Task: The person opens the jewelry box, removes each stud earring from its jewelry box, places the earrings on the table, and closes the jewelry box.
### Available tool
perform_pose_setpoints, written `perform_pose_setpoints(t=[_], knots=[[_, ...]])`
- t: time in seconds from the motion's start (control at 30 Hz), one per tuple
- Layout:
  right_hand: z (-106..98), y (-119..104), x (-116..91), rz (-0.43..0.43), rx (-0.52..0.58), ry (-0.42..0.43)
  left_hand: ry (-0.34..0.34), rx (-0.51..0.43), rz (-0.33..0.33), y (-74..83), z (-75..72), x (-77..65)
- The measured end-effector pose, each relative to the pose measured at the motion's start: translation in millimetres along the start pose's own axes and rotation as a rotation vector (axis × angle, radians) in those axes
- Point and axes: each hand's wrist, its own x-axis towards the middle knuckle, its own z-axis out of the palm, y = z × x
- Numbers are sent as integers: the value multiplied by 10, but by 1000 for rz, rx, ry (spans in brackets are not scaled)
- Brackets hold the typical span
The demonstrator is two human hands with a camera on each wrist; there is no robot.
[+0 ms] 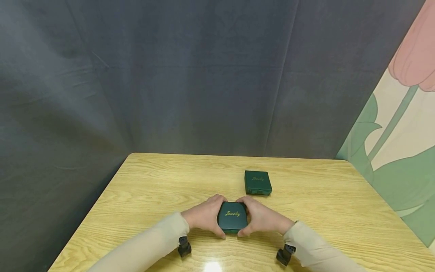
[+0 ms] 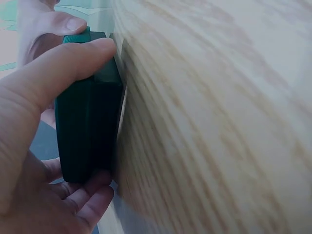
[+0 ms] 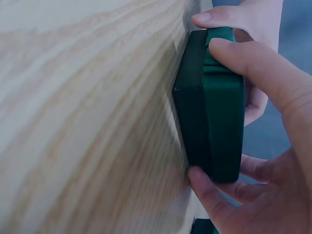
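A dark green jewelry box (image 1: 232,216) with "Jewelry" in gold on its closed lid sits between both hands, near the front middle of the table. My left hand (image 1: 205,215) grips its left side, thumb at the near edge and fingers round the far corner. Opposite it, my right hand (image 1: 264,217) holds the right side in the same way. In the left wrist view the box (image 2: 85,131) stands at the tabletop; whether it is slightly lifted I cannot tell. The right wrist view shows my right thumb on the front of the box (image 3: 224,122), by its clasp.
Behind and a little right of the hands, a second green jewelry box (image 1: 258,182) lies closed on the wooden table (image 1: 163,177). A dark grey curtain (image 1: 204,83) hangs behind the table. Flower-patterned wall covering (image 1: 401,151) is at the right.
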Motion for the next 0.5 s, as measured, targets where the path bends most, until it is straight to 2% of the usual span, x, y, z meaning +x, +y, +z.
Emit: perform_pose_setpoints(t=[0.13, 0.33, 0.5], knots=[[4, 10, 2, -1, -13, -2, -2, -22, -14, -27, 16, -30], [6, 16, -3, 10, -31, -6, 23, -21, -78, -119, 41, -124], [-9, 21, -10, 15, -26, -7, 42, -72, -85, -151, 65, -142]])
